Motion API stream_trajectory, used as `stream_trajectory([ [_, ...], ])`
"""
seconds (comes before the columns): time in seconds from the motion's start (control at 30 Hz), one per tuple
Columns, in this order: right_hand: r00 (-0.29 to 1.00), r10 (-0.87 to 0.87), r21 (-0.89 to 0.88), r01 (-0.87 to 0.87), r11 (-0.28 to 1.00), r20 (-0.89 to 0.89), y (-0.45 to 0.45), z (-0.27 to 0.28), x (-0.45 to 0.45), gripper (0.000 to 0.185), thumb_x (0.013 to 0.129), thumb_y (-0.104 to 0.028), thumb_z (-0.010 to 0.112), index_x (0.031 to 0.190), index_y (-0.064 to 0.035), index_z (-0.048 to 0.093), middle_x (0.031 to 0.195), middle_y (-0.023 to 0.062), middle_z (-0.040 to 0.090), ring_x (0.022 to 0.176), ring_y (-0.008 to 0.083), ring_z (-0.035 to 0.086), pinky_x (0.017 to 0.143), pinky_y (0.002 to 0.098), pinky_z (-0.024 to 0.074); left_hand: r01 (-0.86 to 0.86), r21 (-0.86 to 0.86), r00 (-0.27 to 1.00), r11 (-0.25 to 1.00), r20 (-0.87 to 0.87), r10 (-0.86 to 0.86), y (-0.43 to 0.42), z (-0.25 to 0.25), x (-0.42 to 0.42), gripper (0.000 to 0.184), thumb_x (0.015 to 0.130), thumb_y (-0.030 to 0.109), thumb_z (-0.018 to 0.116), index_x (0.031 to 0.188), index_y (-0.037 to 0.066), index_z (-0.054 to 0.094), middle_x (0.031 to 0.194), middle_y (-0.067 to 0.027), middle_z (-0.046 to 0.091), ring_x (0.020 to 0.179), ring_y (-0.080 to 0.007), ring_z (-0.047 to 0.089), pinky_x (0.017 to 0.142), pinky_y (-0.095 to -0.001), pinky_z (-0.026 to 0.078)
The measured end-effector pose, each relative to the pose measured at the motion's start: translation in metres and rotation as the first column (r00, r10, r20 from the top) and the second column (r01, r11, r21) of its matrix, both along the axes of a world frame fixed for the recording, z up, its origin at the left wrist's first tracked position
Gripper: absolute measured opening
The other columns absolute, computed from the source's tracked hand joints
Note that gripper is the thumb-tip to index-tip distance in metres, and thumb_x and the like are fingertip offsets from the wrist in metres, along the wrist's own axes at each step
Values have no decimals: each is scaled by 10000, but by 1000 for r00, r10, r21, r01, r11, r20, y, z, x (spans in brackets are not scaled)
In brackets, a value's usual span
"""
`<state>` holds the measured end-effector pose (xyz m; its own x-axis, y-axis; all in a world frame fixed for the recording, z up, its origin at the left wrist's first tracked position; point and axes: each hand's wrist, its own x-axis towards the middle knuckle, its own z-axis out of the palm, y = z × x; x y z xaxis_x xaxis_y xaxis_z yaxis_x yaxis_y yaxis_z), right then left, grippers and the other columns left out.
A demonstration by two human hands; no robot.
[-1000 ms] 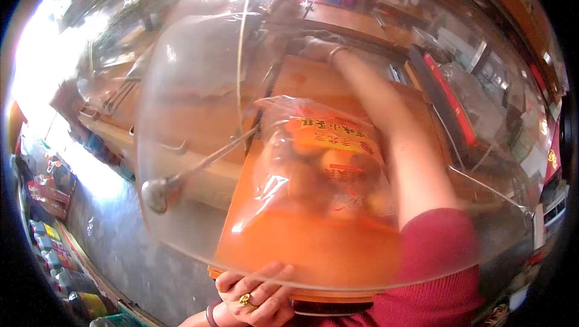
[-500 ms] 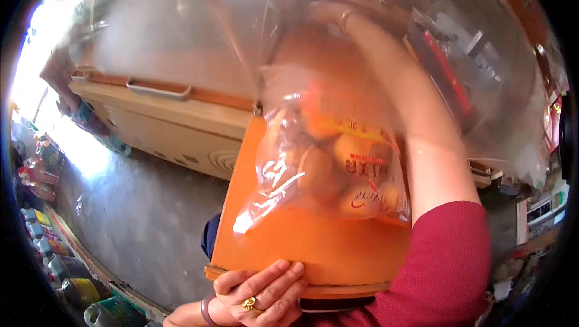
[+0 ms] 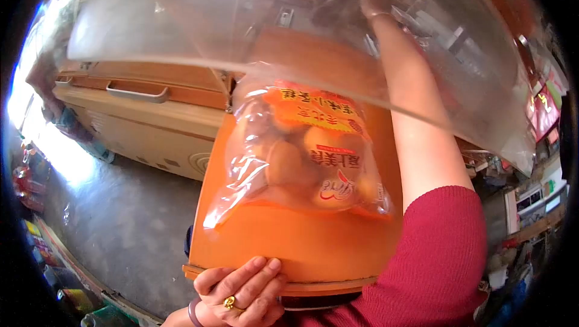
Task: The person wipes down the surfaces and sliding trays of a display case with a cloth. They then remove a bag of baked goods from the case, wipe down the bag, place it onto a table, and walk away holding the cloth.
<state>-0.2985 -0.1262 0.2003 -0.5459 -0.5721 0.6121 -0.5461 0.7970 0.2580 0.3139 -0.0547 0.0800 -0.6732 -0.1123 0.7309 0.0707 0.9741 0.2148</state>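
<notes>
A clear printed bag of round, brown-yellow small cakes [image 3: 295, 161] lies on an orange tabletop [image 3: 301, 242]. My left hand [image 3: 250, 291], wearing a gold ring, rests on the near edge of the tabletop. Its fingers lie stretched out over the edge with nothing in them. My right arm reaches past the bag to the far side, under a large clear plastic sheet [image 3: 163, 31]. At the far end, my right hand [image 3: 375, 4] shows dimly through the plastic. Its fingers are too unclear to tell whether they hold something.
Left of the tabletop stands a cream-coloured chest [image 3: 139, 125] with a white handle [image 3: 139, 92]. Another person's arm [image 3: 45, 85] appears at the far left. Bottles [image 3: 72, 303] line the lower left, beside a grey floor [image 3: 120, 218]. Cluttered goods [image 3: 543, 206] are on the right.
The plastic sheet has lifted off the bag's near part, so its print shows more clearly. My right hand has moved to the right. The left hand stays on the edge.
</notes>
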Motion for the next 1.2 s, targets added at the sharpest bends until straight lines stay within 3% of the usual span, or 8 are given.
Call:
stream_trajectory([
  [0.1, 972, -162, -2, 165, 986, 171, 64, -21, -2, 384, 898, -191, 336, 1136, -30, 592, 1172, 181, 575, 1096, 340, 540, 935, 427, 419, 12, -3, 1000, 1000, -8, -12, -1, -1, 0, 190, 752, 141, 536, 901, 115, 651, 1012, -34, 675, 946, -148, 629, 898, -317, 309],
  [0.2, 934, -187, 70, 174, 982, 306, 94, -49, 14, 383, 896, -184, 339, 1146, -29, 584, 1182, 177, 569, 1106, 328, 531, 945, 419, 409, 27, -21, 999, 999, -19, -27, -4, -2, 2, 193, 751, 150, 542, 907, 113, 649, 1013, -34, 674, 951, -144, 626, 897, -317, 309],
  [0.43, 866, 199, 39, -243, 969, 459, 58, -31, 59, 384, 889, -167, 345, 1171, -29, 567, 1206, 167, 554, 1130, 302, 509, 967, 399, 385, 58, -53, 997, 997, -51, -60, -9, -9, 2, 222, 746, 177, 577, 946, 116, 649, 1027, -40, 670, 964, -158, 623, 919, -301, 293],
  [0.47, 836, 254, 48, -316, 948, 487, 41, -27, 69, 385, 888, -164, 346, 1175, -29, 565, 1209, 165, 551, 1133, 298, 506, 970, 396, 381, 26, -132, 999, 991, -42, -32, -15, -11, 3, 198, 765, 252, 527, 882, 178, 668, 1033, 25, 672, 987, -100, 610, 792, -250, 330],
  [0.5, 806, 290, 74, -379, 922, 516, 23, -28, 76, 386, 887, -162, 347, 1178, -29, 562, 1213, 164, 549, 1136, 294, 503, 974, 393, 378, 26, -133, 999, 991, -38, -31, -16, -12, 2, 198, 765, 252, 527, 882, 178, 668, 1033, 25, 672, 987, -100, 610, 792, -250, 330],
  [0.77, 766, 263, 259, -485, 835, 586, -78, -59, 99, 394, 879, -143, 355, 1207, -28, 542, 1240, 153, 532, 1163, 264, 479, 999, 371, 350, -3, -142, 997, 990, -75, -8, -14, -14, 2, 213, 768, 258, 517, 894, 173, 668, 1042, 26, 668, 985, -92, 606, 774, -238, 326],
  [1.0, 754, 419, -35, -467, 883, 506, -62, -37, 104, 407, 873, -126, 362, 1232, -27, 525, 1264, 143, 517, 1187, 237, 458, 1021, 351, 326, 25, -181, 999, 983, -39, -33, -14, -19, 4, 227, 762, 272, 529, 911, 164, 663, 1062, 17, 659, 985, -105, 602, 773, -238, 332],
  [1.2, 496, 717, -537, -476, 697, 491, -3, 27, 168, 420, 867, -111, 368, 1253, -27, 510, 1284, 134, 504, 1208, 214, 440, 1041, 334, 306, 20, -176, 999, 984, -45, -28, -17, -22, 3, 378, 801, 407, 528, 1021, 129, 657, 1088, -8, 644, 998, -132, 591, 850, -289, 327],
])
